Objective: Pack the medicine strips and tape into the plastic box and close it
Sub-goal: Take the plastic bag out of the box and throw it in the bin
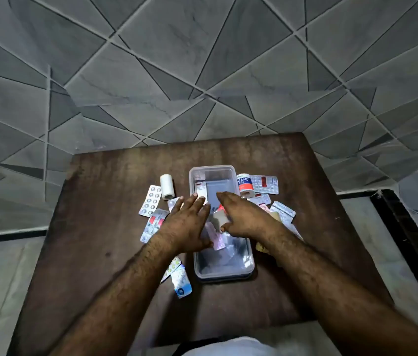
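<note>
Dark wooden table (95,227), frame centre: open left hand (187,222), right hand (241,217) pinching strips (215,237) over plastic box (224,268); best laid flat.

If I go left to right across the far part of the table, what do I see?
White tape roll → clear plastic box → adhesive tape roll → silver medicine strip with a red patch.
</note>
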`<move>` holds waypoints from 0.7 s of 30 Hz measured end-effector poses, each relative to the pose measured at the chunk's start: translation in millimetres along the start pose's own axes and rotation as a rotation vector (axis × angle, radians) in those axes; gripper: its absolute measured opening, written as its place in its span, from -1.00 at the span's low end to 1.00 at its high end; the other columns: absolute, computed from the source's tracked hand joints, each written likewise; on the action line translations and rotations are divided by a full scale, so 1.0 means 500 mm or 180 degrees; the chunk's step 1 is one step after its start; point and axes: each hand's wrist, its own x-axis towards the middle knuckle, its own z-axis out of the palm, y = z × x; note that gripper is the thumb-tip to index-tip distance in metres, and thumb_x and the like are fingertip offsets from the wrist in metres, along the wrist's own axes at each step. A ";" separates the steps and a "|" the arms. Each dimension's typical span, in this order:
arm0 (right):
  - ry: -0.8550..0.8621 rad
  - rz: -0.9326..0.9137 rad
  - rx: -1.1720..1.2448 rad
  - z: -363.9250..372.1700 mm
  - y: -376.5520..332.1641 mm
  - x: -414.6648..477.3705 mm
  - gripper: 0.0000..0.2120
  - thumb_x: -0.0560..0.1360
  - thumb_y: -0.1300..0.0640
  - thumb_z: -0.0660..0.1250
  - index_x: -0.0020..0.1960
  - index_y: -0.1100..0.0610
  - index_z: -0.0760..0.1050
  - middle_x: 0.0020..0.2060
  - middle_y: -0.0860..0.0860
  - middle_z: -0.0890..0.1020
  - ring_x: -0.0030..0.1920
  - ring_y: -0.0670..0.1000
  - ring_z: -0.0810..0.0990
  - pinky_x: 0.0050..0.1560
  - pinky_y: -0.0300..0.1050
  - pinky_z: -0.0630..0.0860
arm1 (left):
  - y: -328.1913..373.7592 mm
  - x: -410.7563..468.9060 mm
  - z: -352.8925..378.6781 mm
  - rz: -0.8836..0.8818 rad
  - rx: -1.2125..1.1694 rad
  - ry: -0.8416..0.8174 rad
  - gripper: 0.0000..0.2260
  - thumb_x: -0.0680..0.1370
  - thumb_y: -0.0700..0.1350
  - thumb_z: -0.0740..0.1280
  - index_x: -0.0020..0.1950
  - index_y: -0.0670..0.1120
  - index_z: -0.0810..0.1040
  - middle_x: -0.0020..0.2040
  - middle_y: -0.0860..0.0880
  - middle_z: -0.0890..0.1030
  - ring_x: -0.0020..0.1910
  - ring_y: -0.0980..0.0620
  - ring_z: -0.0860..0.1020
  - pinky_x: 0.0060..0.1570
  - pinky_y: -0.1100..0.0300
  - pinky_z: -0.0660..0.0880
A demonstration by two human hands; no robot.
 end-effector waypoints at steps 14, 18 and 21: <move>-0.0247 -0.0017 -0.1096 0.103 0.005 0.091 -0.61 0.47 0.24 0.23 0.30 0.15 0.35 0.20 0.15 0.52 0.17 0.24 0.52 0.12 0.09 0.44 | 0.025 0.029 0.059 -0.0348 0.0454 0.0071 -0.62 0.53 -0.06 0.24 0.31 -0.17 0.46 0.42 -0.16 0.29 0.35 -0.21 0.28 0.25 -0.08 0.23; -0.0063 -0.0036 -0.1207 0.117 0.006 0.098 -0.65 0.48 0.20 0.23 0.27 0.13 0.39 0.17 0.16 0.51 0.16 0.25 0.50 0.15 0.11 0.40 | 0.028 0.035 0.058 -0.0402 0.0327 0.0138 -0.65 0.54 -0.12 0.19 0.31 -0.17 0.42 0.41 -0.16 0.30 0.36 -0.22 0.27 0.24 -0.08 0.23; -0.0097 -0.0028 -0.1140 0.112 0.003 0.101 -0.65 0.50 0.18 0.23 0.28 0.14 0.39 0.18 0.19 0.52 0.18 0.27 0.48 0.19 0.14 0.37 | 0.030 0.039 0.056 -0.0468 0.0234 0.0196 -0.66 0.55 -0.12 0.17 0.30 -0.15 0.41 0.38 -0.15 0.32 0.34 -0.20 0.28 0.22 -0.07 0.22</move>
